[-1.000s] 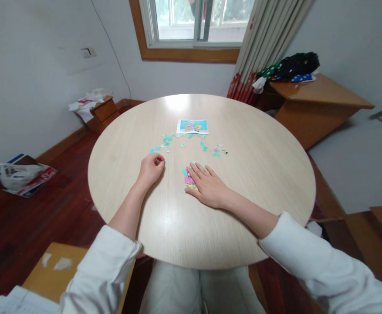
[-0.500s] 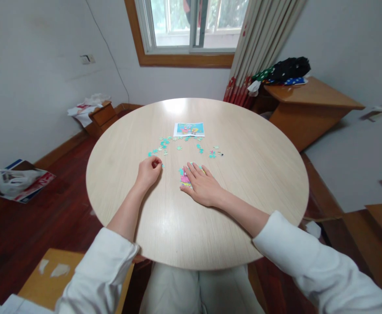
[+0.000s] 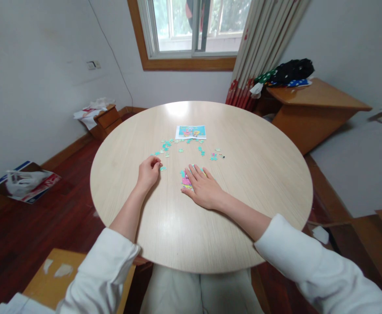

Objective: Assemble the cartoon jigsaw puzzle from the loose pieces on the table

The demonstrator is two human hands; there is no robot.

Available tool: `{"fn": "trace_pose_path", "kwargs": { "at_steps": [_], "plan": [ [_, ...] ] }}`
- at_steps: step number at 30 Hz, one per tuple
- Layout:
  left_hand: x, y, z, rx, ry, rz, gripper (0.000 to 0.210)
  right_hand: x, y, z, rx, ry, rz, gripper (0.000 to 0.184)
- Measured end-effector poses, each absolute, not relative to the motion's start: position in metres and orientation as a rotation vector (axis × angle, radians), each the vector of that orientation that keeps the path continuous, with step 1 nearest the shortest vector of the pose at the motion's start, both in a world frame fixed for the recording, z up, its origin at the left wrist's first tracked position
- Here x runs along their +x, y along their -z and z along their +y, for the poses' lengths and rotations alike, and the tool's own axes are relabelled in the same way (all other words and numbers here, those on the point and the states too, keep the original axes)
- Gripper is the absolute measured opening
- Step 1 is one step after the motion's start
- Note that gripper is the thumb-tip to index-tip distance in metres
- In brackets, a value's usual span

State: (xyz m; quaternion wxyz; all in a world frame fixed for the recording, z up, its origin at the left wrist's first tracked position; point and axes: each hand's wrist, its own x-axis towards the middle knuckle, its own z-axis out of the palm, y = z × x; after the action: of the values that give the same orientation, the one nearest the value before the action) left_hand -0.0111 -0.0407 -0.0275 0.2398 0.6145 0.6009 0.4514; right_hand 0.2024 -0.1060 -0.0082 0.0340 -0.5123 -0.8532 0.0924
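Note:
My right hand [image 3: 204, 188] lies flat, fingers spread, over a partly joined jigsaw puzzle [image 3: 187, 181] with pink, yellow and teal areas. Much of the puzzle is hidden under the palm and fingers. To its left, my left hand [image 3: 149, 172] rests on the table with its fingers curled in and the tips together. Whatever those fingers may hold is hidden. Just right of the fingertips lies a teal puzzle piece [image 3: 163, 168]. Beyond both hands sits a printed picture card [image 3: 191, 132] with cartoon figures on blue.
Loose teal and pale puzzle pieces [image 3: 167, 145] lie scattered below the card. Another small group of pieces [image 3: 214, 157] is to the right. The round wooden table [image 3: 259, 183] has a desk [image 3: 318, 93] with cloths behind it and a window beyond.
My left hand has drawn slightly left, so more of the teal piece beside its fingertips shows. My right hand stays on the puzzle. The whole view has shifted a little.

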Motion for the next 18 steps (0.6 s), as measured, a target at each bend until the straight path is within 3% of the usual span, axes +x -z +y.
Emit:
{"fn": "trace_pose_path", "kwargs": {
  "at_steps": [10,18],
  "plan": [
    [-0.012,0.029,-0.039,1.64,-1.286,1.658,0.01,0.202,0.007,-0.103,-1.579,-0.309,-2.561,0.078],
    [-0.016,0.021,-0.038,1.659,-1.261,1.719,0.016,0.247,0.003,-0.064,-1.69,-0.13,-2.073,0.071]
  ]
}}
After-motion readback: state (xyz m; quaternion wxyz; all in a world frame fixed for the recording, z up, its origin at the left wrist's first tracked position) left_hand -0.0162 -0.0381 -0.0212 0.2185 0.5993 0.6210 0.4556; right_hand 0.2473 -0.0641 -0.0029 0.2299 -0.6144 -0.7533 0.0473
